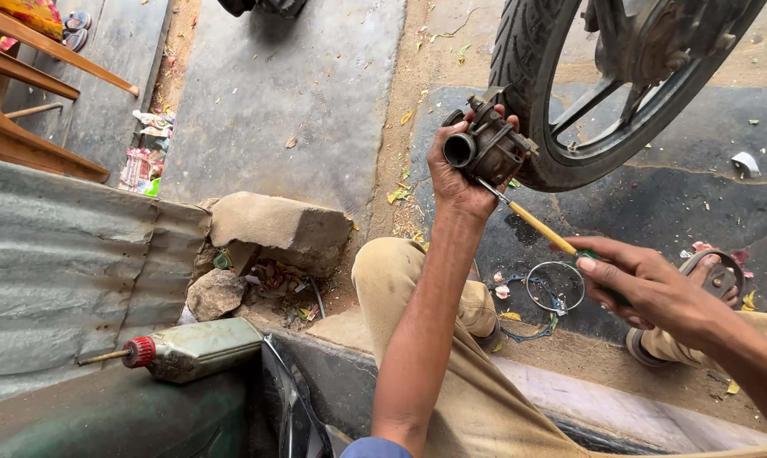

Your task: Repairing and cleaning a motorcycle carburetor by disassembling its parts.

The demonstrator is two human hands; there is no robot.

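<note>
My left hand (453, 174) holds up a dirty metal carburetor (485, 146), its round opening facing left. My right hand (655, 284) grips a screwdriver (546, 231) with a yellow and green handle, its thin shaft tip pressed against the carburetor's underside. Both hands are raised in front of a motorcycle wheel (532, 102) with a black tyre and spoked rim. My knees in tan trousers (400, 280) are below the hands.
A grey oil can with a red cap (193, 348) lies at the lower left on corrugated sheet metal (61, 263). Broken concrete blocks (277, 229) and rubble sit nearby. A wire ring (556, 287) lies on the ground. A wooden bench (19, 93) stands far left.
</note>
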